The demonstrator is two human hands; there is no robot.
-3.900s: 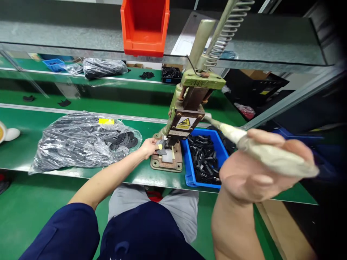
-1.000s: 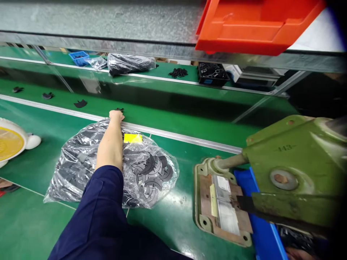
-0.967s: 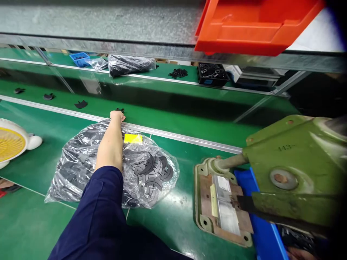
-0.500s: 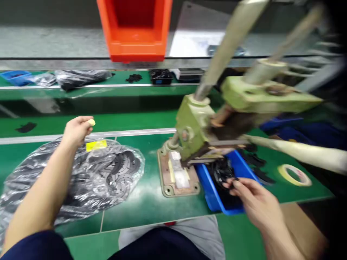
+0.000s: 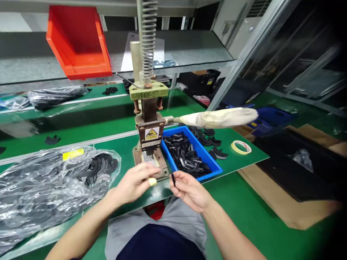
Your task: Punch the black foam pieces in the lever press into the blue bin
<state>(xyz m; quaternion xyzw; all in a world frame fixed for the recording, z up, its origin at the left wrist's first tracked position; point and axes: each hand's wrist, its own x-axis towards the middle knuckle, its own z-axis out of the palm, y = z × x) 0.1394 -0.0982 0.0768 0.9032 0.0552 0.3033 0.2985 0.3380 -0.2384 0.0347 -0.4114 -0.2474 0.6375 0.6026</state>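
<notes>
My right hand (image 5: 191, 191) pinches a small black plastic piece (image 5: 173, 179) between thumb and fingers, just in front of the blue bin (image 5: 214, 174). Similar black pieces (image 5: 187, 155) fill that bin. To its left, my left hand (image 5: 135, 182) is at the front of the hand press (image 5: 150, 131), its fingers apart from the thumb. A yellow cover (image 5: 152, 181) wraps the thumb tip, and I see nothing held there. Partly behind the left fingers lies the pale fixture (image 5: 148, 157) on the press base (image 5: 163, 169).
A clear plastic bag (image 5: 54, 187) of curved black parts covers the left bench. The press's wrapped lever (image 5: 219, 117) sticks out right above the bin. More curved parts (image 5: 218, 153) and a tape roll (image 5: 240, 147) lie right. An orange bin (image 5: 81, 54) overhangs from the shelf.
My left hand has come from above the plastic bag to the press base. My right hand has drawn back from the blue bin with a black piece. The view has turned right.
</notes>
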